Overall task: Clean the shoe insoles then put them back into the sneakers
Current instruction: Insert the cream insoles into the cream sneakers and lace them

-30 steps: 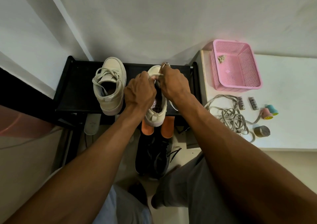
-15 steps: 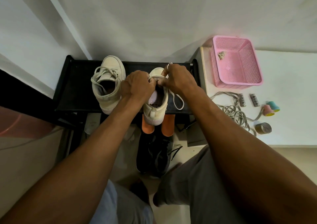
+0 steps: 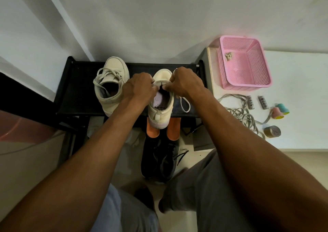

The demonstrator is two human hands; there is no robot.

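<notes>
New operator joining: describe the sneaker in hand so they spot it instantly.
Find the black rack by the wall. It's the right sneaker there, gripped by the left hand and right hand. Unlike the cream left sneaker, it shows a lilac insole.

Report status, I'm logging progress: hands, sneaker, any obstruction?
Left hand and right hand both grip the opening of the cream sneaker on the black rack. Lilac insole inside. Loose lace loop beside it, nothing blocking.

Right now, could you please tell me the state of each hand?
Left hand: fingers curled, gripping the right-hand cream sneaker at its opening.
Right hand: fingers curled, gripping the same sneaker's opening.
</notes>
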